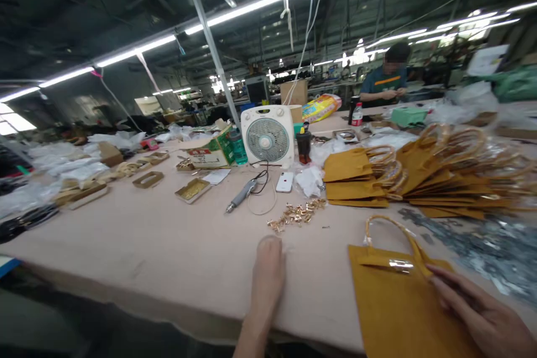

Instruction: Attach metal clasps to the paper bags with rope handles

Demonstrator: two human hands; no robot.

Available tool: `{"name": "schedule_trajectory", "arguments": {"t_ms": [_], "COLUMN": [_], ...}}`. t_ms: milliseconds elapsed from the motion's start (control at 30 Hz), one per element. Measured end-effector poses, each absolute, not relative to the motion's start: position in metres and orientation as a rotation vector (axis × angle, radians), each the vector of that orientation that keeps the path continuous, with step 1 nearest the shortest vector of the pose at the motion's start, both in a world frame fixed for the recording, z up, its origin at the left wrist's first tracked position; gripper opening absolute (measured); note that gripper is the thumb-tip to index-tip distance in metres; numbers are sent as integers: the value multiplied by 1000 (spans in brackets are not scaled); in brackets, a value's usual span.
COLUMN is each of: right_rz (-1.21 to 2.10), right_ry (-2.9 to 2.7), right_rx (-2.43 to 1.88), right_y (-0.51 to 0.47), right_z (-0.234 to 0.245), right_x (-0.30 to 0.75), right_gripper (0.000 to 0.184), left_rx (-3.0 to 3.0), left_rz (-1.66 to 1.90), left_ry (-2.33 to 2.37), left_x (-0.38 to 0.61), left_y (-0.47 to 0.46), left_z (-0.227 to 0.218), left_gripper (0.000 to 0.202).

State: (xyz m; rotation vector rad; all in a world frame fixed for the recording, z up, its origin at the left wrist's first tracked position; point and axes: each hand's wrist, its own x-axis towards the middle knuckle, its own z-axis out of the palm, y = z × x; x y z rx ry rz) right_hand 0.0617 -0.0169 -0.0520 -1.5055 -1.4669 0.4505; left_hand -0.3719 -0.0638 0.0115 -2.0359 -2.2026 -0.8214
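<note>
1. Head view: my right grip (478, 307) is closed on the upper right part of a mustard bag (394, 307), near one foot of its handle (413, 243).
2. My left grip (268, 265) rests on the table (176, 251), fingers curled under; I cannot tell whether it holds anything.
3. Just beyond my left grip lie loose gold-coloured fittings (297, 213); farther off are a corded grey power tool (242, 196), a white phone (285, 182) and a box fan (268, 137).
4. Stacked mustard bags (356, 176) crowd the table behind the held one, and grey flat pieces (490, 251) spread along its right.
5. Across the table I see a co-worker (384, 81), hands together.
6. The held bag is at the table's near edge, front right, running out of my view below. Its face looks flat and plain, with a shiny strip (400, 264) near the top; the handle arches upward, clear wrapping at its left foot.
</note>
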Motion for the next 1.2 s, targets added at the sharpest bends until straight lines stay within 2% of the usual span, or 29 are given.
{"name": "schedule_trajectory", "arguments": {"t_ms": [133,267,467,700,900,1200], "right_rz": [696,852,794,745,735,681], "right_ry": [-1400,-1580,-2002,-2019,-2039,-2052], "right_rx": [-1457,-1171,-987,-998,-935,-1020], "right_y": [-34,-43,-47,-44,-45,-48], "right_z": [-20,5,3,-15,-15,-10], "right_x": [37,-5,-45,-53,-51,-46], "right_gripper": [51,36,41,16,19,12], "left_rx": [-2336,-2523,-2648,-2659,-2731,-2827], "left_rz": [-949,-1046,-1123,-1131,-1090,-1051], "left_ry": [-1940,-1819,-1779,-1800,-1687,-1624], "left_x": [-320,-276,-257,-255,-251,-248], "left_y": [-81,-91,-86,-86,-80,-67], "left_z": [-16,-22,-15,-9,-3,3], "left_gripper": [33,31,29,26,32,27]}}
